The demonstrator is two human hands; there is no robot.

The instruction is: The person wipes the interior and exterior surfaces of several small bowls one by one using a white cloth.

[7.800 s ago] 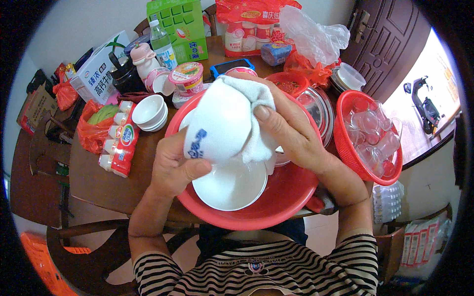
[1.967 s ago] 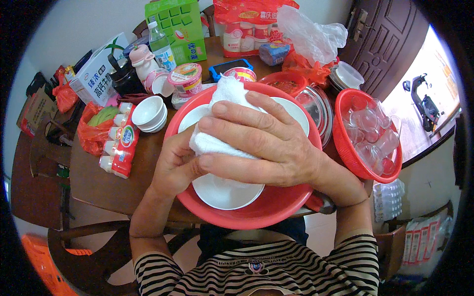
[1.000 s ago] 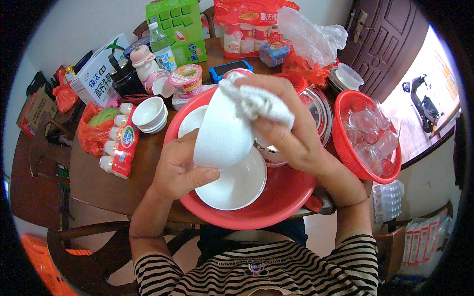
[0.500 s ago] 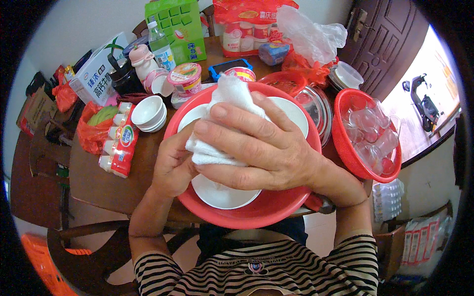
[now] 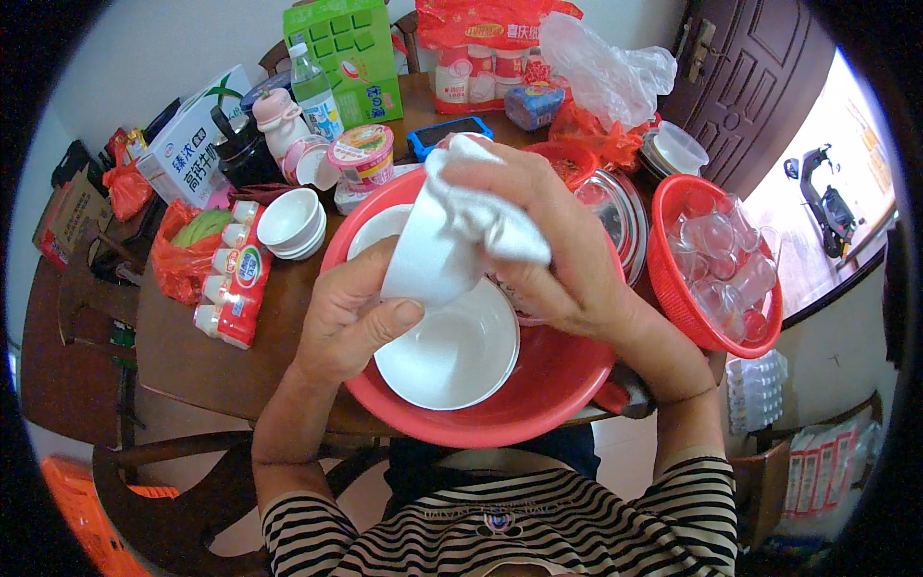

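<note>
My left hand (image 5: 348, 322) holds a white bowl (image 5: 425, 262) on its side above a big red basin (image 5: 538, 389). My right hand (image 5: 543, 245) presses a white cloth (image 5: 481, 207) over the top of that bowl. More white bowls (image 5: 450, 354) lie stacked in the basin below, and another white one (image 5: 373, 229) shows at the basin's far left rim. The basin sits at the near edge of a brown wooden table (image 5: 226, 361).
Left of the basin are stacked small white bowls (image 5: 290, 223) and a red multipack of small bottles (image 5: 234, 284). A red basket of clear glasses (image 5: 716, 262) stands at the right. Metal bowls (image 5: 615, 216), a cup, cartons, a bottle and bags crowd the far side.
The bowl has been tipped up on its side again; my right hand with the cloth has lifted from flat over the bowl to its upper end.
</note>
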